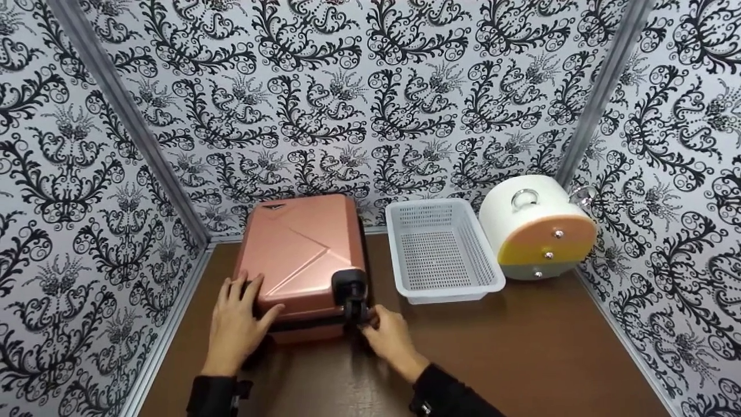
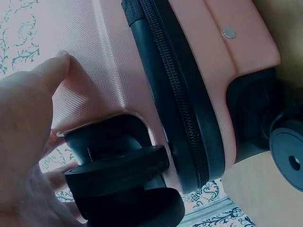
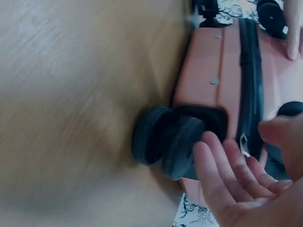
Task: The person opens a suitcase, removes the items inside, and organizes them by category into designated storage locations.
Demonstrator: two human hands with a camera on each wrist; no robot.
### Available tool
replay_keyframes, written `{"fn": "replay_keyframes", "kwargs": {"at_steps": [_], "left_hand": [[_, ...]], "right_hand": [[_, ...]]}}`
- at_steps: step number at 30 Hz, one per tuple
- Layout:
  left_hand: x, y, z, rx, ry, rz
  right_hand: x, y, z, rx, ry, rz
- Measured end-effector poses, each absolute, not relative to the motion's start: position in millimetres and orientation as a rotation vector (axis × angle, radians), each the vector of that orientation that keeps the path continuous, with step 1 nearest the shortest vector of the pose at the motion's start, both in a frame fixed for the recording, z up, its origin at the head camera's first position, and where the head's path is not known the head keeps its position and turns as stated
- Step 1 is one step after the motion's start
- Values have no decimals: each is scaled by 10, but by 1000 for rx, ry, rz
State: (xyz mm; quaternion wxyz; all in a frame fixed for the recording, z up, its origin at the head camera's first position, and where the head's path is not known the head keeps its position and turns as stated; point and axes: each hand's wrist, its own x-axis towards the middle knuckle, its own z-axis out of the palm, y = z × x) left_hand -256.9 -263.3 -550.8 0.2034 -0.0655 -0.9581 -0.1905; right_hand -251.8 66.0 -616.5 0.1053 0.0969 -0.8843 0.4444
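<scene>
A rose-gold hard-shell suitcase (image 1: 307,243) lies flat on the brown table, its wheeled end toward me. My left hand (image 1: 236,324) rests on its near left corner with fingers spread; the thumb touches the shell beside a black caster wheel (image 2: 116,172). At the near right corner is my right hand (image 1: 389,336), by another caster wheel (image 1: 354,304). In the right wrist view, its fingers (image 3: 227,165) are fairly straight and the thumb stands apart from them. A metal zipper pull (image 3: 244,143) shows between thumb and fingers, on the black zipper (image 3: 251,90) round the suitcase's side.
Right of the suitcase stands a white perforated plastic basket (image 1: 399,272). Beyond it, at the back right, sits a rounded white drawer box (image 1: 509,202) with an orange, yellow and grey front and shiny knobs. Patterned walls (image 1: 370,116) enclose the brown table (image 1: 521,347) at the back and sides.
</scene>
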Motion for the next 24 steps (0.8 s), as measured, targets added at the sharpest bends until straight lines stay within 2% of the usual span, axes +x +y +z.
{"fn": "replay_keyframes", "kwargs": {"at_steps": [14,24], "left_hand": [[-2578,-2598,-5562,-173,-2676,-508],[-2615,-2646,-5644,-162,-2559,-537]], "right_hand": [[-2676,765,-6308,316,-2674,1067],[-2543,664,-6324,597,-2665,877]]}}
